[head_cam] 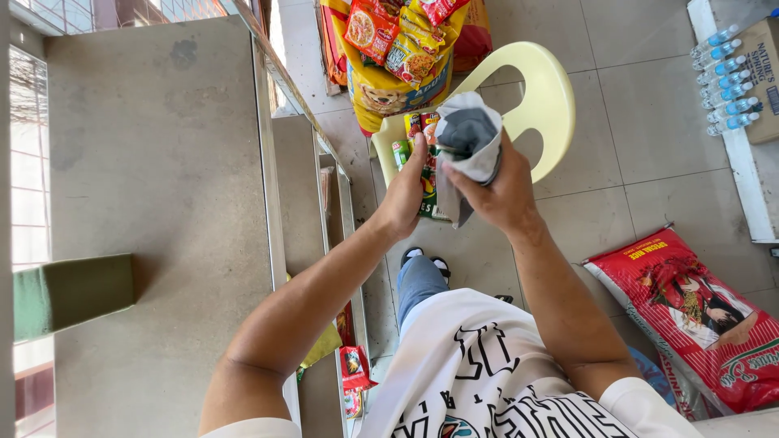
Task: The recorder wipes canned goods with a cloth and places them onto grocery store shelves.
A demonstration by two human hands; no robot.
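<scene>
Red sack (698, 316) cut off, bottom-right.

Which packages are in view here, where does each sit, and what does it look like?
Snack packets: red and yellow, heaped at the top on a yellow pet-food bag.
Green-red packets: on the pale yellow chair, by the left hand.
Rice sack: red, on the floor at right.
Water bottles: clear, blue caps, top right, beside a cardboard box.
</scene>
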